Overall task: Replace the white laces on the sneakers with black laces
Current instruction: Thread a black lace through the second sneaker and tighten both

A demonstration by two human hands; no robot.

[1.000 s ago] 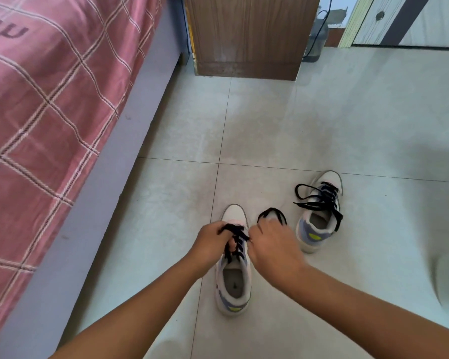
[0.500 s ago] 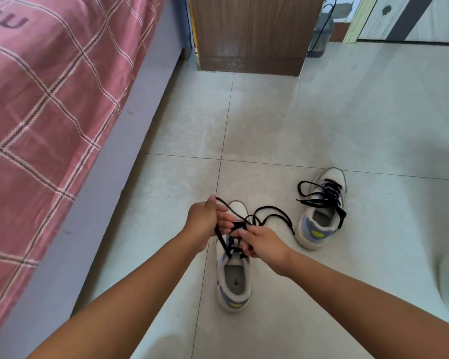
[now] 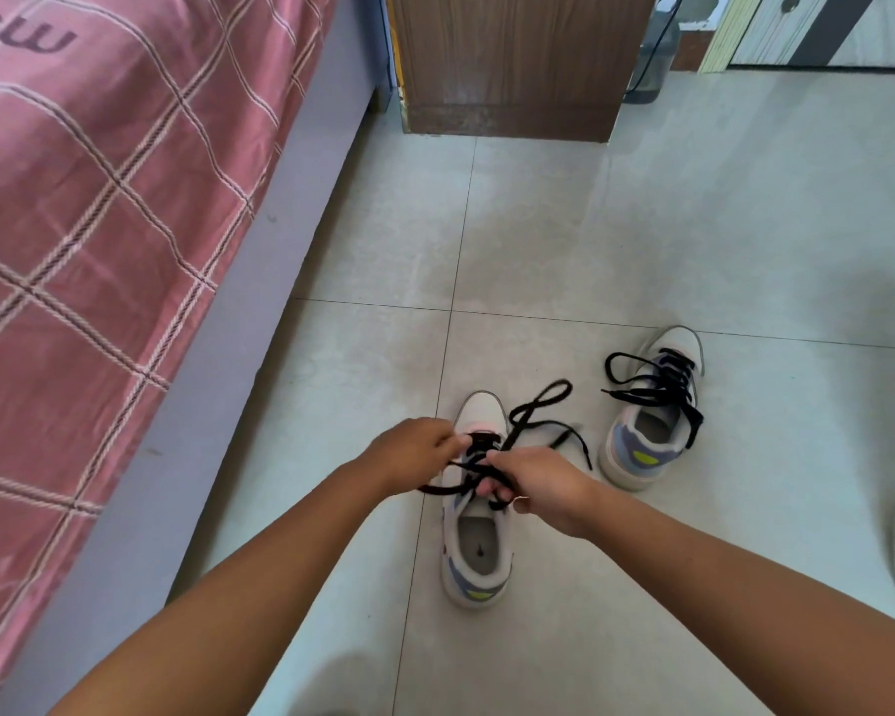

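Two white sneakers stand on the tiled floor. The near sneaker (image 3: 479,550) lies under my hands, threaded with a black lace (image 3: 541,405) whose loose ends loop out to the right of its toe. My left hand (image 3: 414,452) pinches the lace over the tongue on the left side. My right hand (image 3: 541,485) grips crossed lace strands just right of it. The far sneaker (image 3: 647,441) sits to the right, its black lace (image 3: 657,385) tied in a loose bow.
A bed with a pink checked cover (image 3: 89,209) and grey side panel (image 3: 239,354) runs along the left. A brown wooden cabinet (image 3: 512,59) stands at the back, a water bottle (image 3: 654,59) beside it. Pale floor tiles (image 3: 641,240) stretch right.
My right hand has drawn the lace strands down and to the right, crossing them over the tongue. The loose lace loop now lies flatter beside the toe. The left hand stays at the tongue.
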